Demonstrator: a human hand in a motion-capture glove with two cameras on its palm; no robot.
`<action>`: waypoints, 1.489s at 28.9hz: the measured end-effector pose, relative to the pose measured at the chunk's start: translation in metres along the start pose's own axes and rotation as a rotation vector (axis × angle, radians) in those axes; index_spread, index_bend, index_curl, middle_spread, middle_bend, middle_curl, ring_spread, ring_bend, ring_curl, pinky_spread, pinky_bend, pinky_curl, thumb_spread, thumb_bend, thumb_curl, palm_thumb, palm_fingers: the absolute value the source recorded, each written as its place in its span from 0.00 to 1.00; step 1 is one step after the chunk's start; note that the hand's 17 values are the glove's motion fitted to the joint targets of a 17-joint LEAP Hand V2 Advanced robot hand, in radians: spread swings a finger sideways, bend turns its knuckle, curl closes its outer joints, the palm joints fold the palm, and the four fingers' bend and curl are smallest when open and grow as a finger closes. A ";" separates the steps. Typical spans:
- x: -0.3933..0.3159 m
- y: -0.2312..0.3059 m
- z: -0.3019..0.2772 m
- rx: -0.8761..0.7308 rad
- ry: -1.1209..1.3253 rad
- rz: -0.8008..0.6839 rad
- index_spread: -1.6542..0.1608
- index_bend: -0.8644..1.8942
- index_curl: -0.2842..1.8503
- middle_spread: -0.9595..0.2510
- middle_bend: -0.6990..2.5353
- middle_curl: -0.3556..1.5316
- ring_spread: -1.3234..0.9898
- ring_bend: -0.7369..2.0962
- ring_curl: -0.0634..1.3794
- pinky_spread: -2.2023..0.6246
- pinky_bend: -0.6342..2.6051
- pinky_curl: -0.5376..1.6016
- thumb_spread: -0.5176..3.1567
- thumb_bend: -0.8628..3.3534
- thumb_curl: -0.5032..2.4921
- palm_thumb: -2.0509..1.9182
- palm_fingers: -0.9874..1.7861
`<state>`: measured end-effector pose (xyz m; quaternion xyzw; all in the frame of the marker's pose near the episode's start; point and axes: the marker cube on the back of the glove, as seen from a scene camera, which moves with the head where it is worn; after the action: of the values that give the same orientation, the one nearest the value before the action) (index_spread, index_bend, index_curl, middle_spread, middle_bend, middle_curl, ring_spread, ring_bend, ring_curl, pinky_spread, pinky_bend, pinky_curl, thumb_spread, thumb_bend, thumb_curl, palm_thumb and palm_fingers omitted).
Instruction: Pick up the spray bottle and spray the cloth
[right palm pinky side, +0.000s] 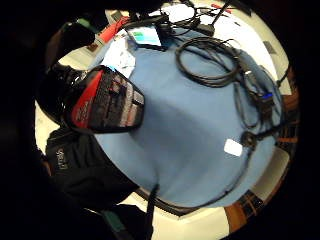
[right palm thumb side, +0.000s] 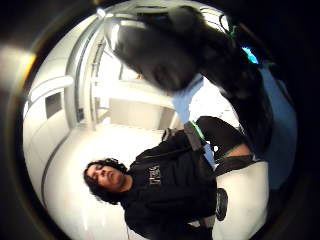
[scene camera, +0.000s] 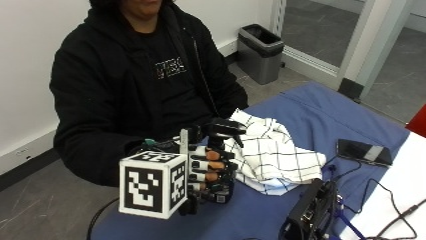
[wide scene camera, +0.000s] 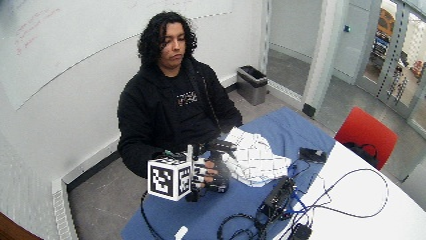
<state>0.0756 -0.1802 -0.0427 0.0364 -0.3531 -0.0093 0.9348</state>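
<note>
Your gloved right hand wraps its fingers around the spray bottle, holding it upright above the blue tablecloth. The checked white cloth lies crumpled just beside it; a phone rests farther off.

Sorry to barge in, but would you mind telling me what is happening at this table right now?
A person seated at a table with a blue cover holds a black spray bottle upright in the gloved right hand, fingers curled round its body. The nozzle points toward the white checked cloth lying crumpled just beside it. No spray is visible. A phone lies further along the table.
</note>
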 end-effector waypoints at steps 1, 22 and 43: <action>0.000 -0.003 0.003 0.000 -0.038 -0.006 0.76 0.36 0.25 0.79 0.29 0.36 0.56 0.42 0.26 0.85 0.29 0.39 0.45 0.21 0.27 0.68 0.58; -0.016 -0.036 0.031 0.267 -0.515 0.006 0.78 0.38 0.30 0.73 0.33 0.41 0.52 0.42 0.30 0.78 0.27 0.40 0.40 0.22 0.31 0.76 0.77; -0.016 -0.035 0.027 0.369 -0.429 -0.029 0.76 0.43 0.37 0.64 0.40 0.48 0.48 0.49 0.39 0.68 0.33 0.45 0.29 0.20 0.38 0.77 0.84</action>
<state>0.0465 -0.2164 -0.0356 0.2084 -0.5381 0.0343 0.8160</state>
